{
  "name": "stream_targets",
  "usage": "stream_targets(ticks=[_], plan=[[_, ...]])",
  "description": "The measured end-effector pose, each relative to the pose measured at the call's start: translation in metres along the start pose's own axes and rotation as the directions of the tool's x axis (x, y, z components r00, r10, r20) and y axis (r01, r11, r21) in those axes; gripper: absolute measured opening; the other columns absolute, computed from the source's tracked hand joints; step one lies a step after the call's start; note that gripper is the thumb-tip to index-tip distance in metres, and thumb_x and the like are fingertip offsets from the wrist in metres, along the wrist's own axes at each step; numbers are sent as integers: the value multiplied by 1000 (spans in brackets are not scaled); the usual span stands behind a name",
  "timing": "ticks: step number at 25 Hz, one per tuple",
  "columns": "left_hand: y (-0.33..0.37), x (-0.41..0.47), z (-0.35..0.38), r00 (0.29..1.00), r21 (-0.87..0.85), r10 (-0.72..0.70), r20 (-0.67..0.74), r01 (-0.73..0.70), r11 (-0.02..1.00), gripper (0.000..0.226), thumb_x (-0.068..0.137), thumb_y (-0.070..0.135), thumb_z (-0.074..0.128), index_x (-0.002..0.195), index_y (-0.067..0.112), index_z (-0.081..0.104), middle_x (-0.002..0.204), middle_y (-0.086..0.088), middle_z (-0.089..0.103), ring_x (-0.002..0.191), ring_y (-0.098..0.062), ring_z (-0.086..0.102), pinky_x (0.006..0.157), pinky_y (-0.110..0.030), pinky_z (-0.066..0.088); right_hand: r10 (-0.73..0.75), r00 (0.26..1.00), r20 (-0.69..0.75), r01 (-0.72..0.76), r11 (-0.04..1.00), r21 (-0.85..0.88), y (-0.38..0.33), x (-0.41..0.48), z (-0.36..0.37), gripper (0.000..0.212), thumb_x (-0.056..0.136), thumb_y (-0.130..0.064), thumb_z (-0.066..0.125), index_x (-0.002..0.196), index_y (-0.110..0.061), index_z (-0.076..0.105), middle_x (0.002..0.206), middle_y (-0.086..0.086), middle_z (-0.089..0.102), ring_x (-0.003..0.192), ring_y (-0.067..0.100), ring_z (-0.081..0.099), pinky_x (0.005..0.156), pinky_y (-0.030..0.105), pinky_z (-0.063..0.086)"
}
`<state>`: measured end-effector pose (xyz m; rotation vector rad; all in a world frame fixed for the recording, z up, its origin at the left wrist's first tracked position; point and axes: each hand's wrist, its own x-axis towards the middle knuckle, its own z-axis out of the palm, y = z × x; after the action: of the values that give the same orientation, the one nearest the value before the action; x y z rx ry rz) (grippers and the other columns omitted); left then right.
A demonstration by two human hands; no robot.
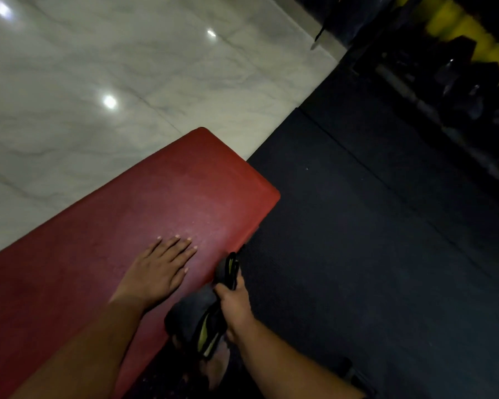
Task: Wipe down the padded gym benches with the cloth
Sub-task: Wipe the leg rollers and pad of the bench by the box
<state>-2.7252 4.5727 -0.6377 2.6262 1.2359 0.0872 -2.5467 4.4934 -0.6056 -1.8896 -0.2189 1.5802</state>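
A red padded bench runs from the lower left up to the middle of the view, its far end rounded. My left hand lies flat on its top with straight, spread fingers. My right hand grips a dark cloth with yellow-green patches, bunched against the bench's near side edge. Part of the cloth sticks up above my fist along that edge.
White marble floor with light reflections lies beyond the bench. Dark rubber matting covers the right side. A rack with dark dumbbells and yellow parts stands at the top right. A bare foot shows below the cloth.
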Motion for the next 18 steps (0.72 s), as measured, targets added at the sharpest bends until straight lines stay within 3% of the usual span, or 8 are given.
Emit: stream_targets(ticks=[4, 7, 11, 13, 15, 16, 18], plan=[[6, -21, -8, 996, -18, -84, 15, 85, 996, 51, 93, 35, 36, 133, 17, 63, 136, -4, 61, 126, -25, 54, 114, -37, 18, 65, 983, 173, -38, 987, -158, 11, -28, -10, 68, 70, -8, 62, 135, -27, 53, 114, 0, 70, 99, 15, 68, 91, 30, 54], [14, -42, -12, 993, -12, -119, 4, 119, 993, 51, 92, 34, 37, 133, 18, 63, 136, -4, 60, 125, -26, 57, 111, -41, 26, 21, 996, 90, 7, 954, -299, -3, -8, -28, 66, 79, -4, 62, 140, -28, 50, 117, 0, 68, 101, 17, 66, 92, 33, 53], [12, -46, -15, 991, -23, -135, -7, 135, 991, 49, 91, 33, 38, 131, 22, 63, 135, -1, 61, 124, -25, 56, 108, -41, 31, -40, 999, -4, 39, 974, -223, -13, -11, -11, 59, 88, -2, 57, 139, -31, 46, 120, 6, 65, 101, 20, 64, 91, 33, 53], [12, -43, -17, 988, -45, -153, -18, 152, 987, 47, 90, 34, 39, 128, 25, 65, 132, 1, 62, 124, -23, 54, 106, -40, 30, -111, 991, 76, 133, 901, -414, 4, -33, 5, 73, 82, -14, 60, 149, -31, 34, 127, 8, 59, 107, 21, 61, 93, 28, 49], [10, -45, -16, 988, -50, -151, -31, 150, 987, 46, 91, 35, 39, 128, 26, 64, 133, 2, 62, 125, -21, 52, 107, -40, 30, -123, 963, 239, 251, 726, -640, 19, -58, 3, 84, 81, -21, 60, 153, -34, 20, 130, 7, 49, 114, 22, 54, 95, 20, 40], [9, -45, -15, 989, -46, -148, -28, 146, 988, 45, 92, 36, 39, 129, 27, 64, 133, 2, 62, 125, -21, 52, 107, -40, 30, -127, 953, 275, 287, 670, -685, 20, -62, -4, 83, 82, -19, 61, 153, -36, 19, 129, 7, 48, 116, 22, 52, 95, 18, 37], [8, -46, -16, 987, -37, -158, -11, 158, 987, 45, 92, 36, 39, 129, 27, 64, 133, 2, 62, 125, -22, 53, 107, -40, 31, -214, 954, 211, 301, 683, -665, 15, -46, -18, 79, 82, -18, 63, 149, -39, 28, 127, 4, 51, 114, 18, 54, 95, 16, 38]])
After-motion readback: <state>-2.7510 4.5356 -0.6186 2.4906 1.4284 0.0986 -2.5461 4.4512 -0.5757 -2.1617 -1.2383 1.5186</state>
